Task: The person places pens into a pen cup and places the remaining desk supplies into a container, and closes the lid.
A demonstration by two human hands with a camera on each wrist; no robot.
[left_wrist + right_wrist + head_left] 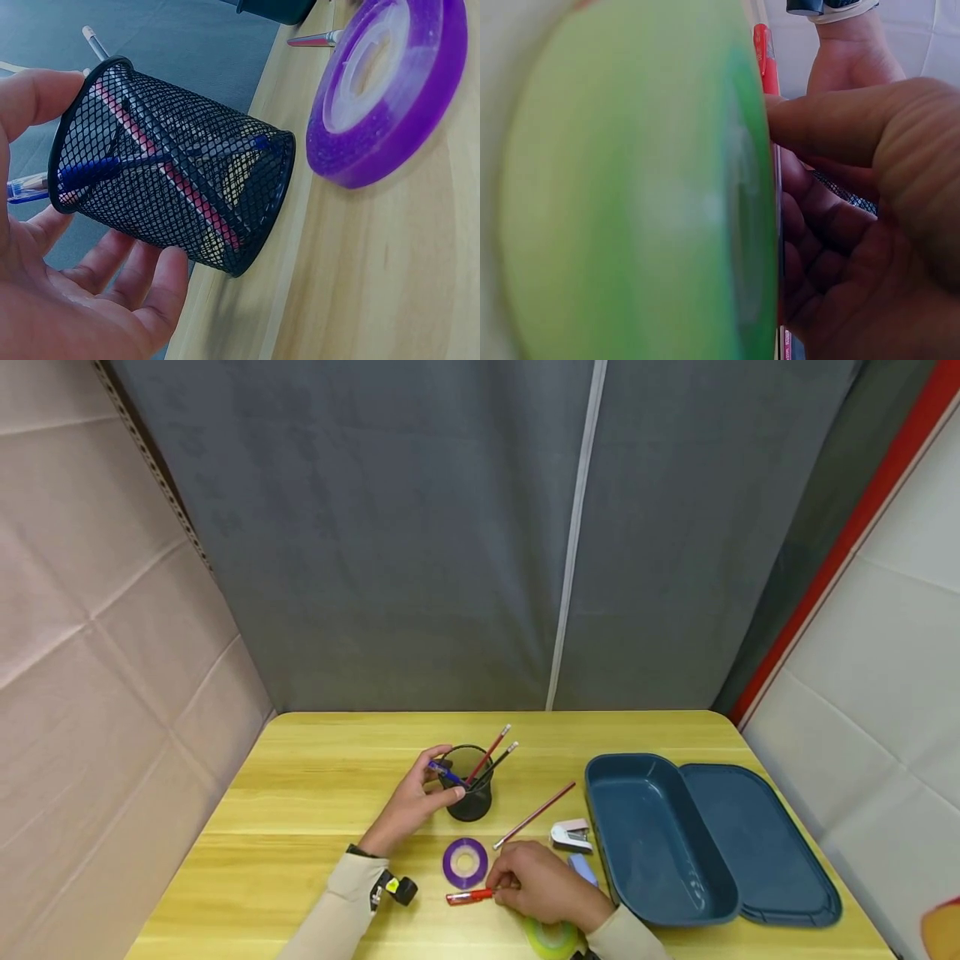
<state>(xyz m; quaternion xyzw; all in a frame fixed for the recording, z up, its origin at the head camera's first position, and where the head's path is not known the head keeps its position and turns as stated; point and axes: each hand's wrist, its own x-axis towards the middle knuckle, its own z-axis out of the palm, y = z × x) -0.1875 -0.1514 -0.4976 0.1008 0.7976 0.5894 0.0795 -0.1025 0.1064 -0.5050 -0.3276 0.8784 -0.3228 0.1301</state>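
My left hand (408, 806) holds the black mesh pen cup (471, 808) by its rim, thumb at the near side and fingers around the far side. Inside the cup lean a blue pen (444, 772), a red pencil (491, 750) and a dark pencil (501, 758). Near the table's front, my right hand (543, 883) pinches the end of a red pen (468, 897), low over the wood. A purple tape roll (449, 865) lies flat between the hands. Partly under my right wrist is a green tape roll (537, 937), which fills much of the right wrist view.
A loose pencil (536, 814) lies slanted right of the cup. Beside it are a white stapler (572, 832) and a light blue object (582, 867), partly covered by my right hand. Farther right stands an open blue box (643, 827), its lid (761, 843) alongside.
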